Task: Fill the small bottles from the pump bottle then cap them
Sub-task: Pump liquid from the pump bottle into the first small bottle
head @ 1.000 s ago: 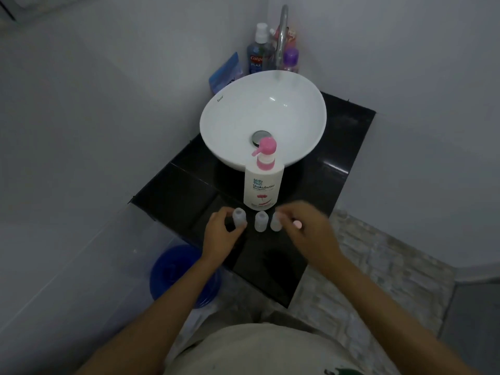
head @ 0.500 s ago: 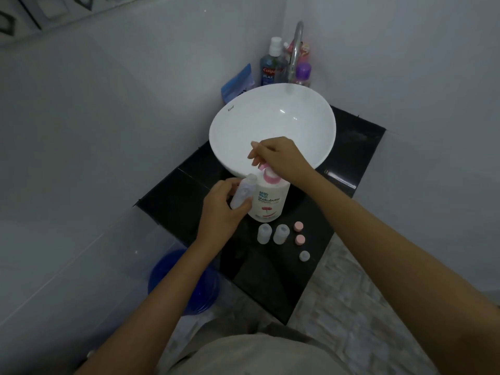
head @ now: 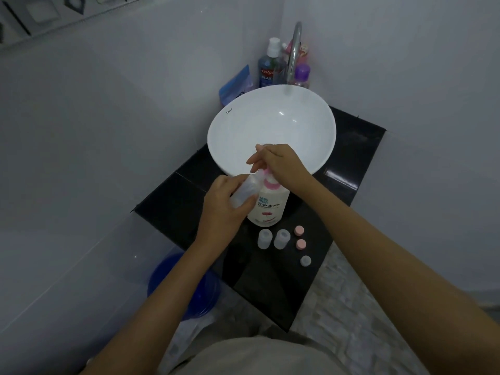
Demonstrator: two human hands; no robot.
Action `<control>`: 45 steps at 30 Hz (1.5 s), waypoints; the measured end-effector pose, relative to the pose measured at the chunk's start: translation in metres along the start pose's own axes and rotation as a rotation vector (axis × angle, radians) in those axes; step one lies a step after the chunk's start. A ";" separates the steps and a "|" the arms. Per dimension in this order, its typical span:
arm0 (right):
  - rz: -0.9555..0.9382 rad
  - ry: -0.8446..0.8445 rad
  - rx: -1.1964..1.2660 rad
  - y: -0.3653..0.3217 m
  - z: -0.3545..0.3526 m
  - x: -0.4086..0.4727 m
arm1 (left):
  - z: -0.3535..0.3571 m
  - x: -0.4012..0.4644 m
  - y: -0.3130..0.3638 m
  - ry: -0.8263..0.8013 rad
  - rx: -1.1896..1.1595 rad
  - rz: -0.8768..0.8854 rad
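Observation:
A white pump bottle [head: 266,209] with a pink pump head stands on the black counter [head: 273,288] in front of the basin. My left hand [head: 221,209] grips a small clear bottle [head: 244,189], tilted with its mouth up at the pump's spout. My right hand [head: 278,165] rests on top of the pump head and hides most of it. Two small clear bottles [head: 264,239] [head: 281,239] stand uncapped in front of the pump bottle. To their right lie two pink caps [head: 299,230] [head: 301,244] and a clear cap [head: 305,261].
A white bowl basin [head: 270,131] sits behind the pump bottle under a chrome tap [head: 293,55]. A mouthwash bottle [head: 269,67], a purple-capped bottle [head: 301,75] and a blue pouch [head: 236,85] crowd the back corner. A blue bucket [head: 184,288] stands on the floor below the counter's left edge.
One second ago both hands were at the small bottles on the counter. My left hand lifted one bottle to the spout, and my right hand moved up onto the pump head.

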State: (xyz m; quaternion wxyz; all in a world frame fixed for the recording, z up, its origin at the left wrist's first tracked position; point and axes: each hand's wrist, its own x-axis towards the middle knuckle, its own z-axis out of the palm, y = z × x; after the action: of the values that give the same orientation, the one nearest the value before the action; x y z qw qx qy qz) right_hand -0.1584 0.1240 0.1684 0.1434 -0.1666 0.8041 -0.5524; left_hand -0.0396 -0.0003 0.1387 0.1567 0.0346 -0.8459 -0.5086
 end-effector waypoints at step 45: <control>0.088 0.039 0.210 0.004 0.005 0.003 | -0.006 0.008 -0.004 -0.037 -0.347 -0.115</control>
State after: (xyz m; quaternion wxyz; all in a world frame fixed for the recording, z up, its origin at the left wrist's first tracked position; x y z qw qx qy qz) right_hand -0.1591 0.1198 0.1623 0.1684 -0.1045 0.7509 -0.6299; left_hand -0.0461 -0.0092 0.1400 0.1154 0.0458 -0.7450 -0.6554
